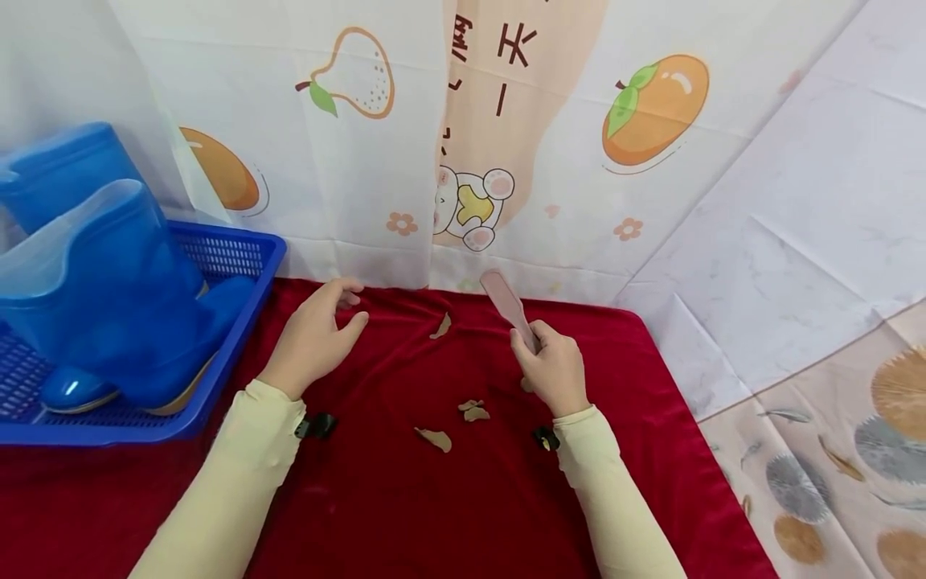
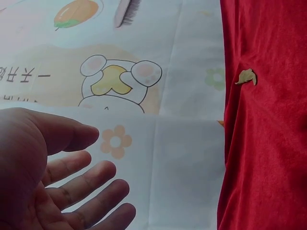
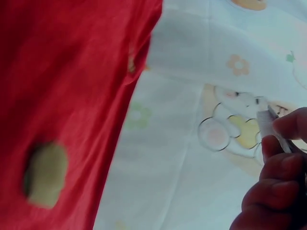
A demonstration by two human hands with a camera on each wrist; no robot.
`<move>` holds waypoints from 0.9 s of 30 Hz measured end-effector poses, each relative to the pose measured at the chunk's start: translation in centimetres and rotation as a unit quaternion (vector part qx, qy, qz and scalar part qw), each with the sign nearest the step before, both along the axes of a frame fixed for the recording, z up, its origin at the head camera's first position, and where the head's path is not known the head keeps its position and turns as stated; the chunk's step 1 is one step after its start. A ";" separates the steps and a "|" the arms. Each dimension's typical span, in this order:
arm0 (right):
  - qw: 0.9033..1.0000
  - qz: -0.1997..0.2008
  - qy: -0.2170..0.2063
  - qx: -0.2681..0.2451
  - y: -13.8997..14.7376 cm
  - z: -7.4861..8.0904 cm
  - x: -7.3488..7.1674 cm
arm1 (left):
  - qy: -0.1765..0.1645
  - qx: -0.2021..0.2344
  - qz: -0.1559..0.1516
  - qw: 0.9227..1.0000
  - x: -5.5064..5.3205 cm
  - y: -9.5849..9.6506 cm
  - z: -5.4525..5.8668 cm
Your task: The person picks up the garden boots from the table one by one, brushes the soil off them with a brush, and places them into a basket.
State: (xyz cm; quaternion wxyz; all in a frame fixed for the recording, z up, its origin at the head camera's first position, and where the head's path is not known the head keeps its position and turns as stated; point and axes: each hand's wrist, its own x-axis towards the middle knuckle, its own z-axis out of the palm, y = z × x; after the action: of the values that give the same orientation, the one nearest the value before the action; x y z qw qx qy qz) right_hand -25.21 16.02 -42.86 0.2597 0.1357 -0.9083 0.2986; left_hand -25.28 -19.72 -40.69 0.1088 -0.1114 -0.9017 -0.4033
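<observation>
My right hand (image 1: 557,366) grips the handle of a pale pink brush (image 1: 504,296), its head pointing up toward the back curtain. Grey bristles on the brush (image 2: 126,13) show along one side in the left wrist view. In the right wrist view, curled fingers (image 3: 276,187) wrap the handle, and much of the brush is out of frame. My left hand (image 1: 314,334) hovers over the cloth near the basket, fingers loosely bent and holding nothing. Between the hands, dry leaves lie scattered: one leaf (image 1: 441,326) toward the back, a crumpled one (image 1: 474,411) mid-table, another (image 1: 436,439) nearer.
Red velvet cloth (image 1: 405,515) covers the table. At the left, a blue plastic basket (image 1: 264,301) holds blue rubber boots (image 1: 108,297). A white printed curtain (image 1: 347,185) hangs behind the table's back edge. One more leaf (image 1: 526,385) lies partly hidden beside my right hand.
</observation>
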 end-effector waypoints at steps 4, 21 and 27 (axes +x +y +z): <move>0.998 -0.026 -0.017 0.047 2.1 -0.8 -0.6 | -0.008 0.002 0.000 1.000 -0.2 0.2 -0.2; 0.918 -0.138 -0.291 0.232 7.3 -2.6 -0.9 | -0.036 -0.019 0.005 0.999 0.0 -0.1 -0.1; 0.935 -0.130 -0.271 0.189 6.1 1.0 -0.8 | -0.032 -0.019 0.005 0.999 0.3 0.1 0.2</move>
State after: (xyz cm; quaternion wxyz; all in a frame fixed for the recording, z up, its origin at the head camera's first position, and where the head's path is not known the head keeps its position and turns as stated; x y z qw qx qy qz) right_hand -26.01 22.10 -41.85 0.0100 -0.0233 -0.9936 0.1104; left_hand -25.00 -19.59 -40.51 0.0795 -0.0957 -0.9129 -0.3888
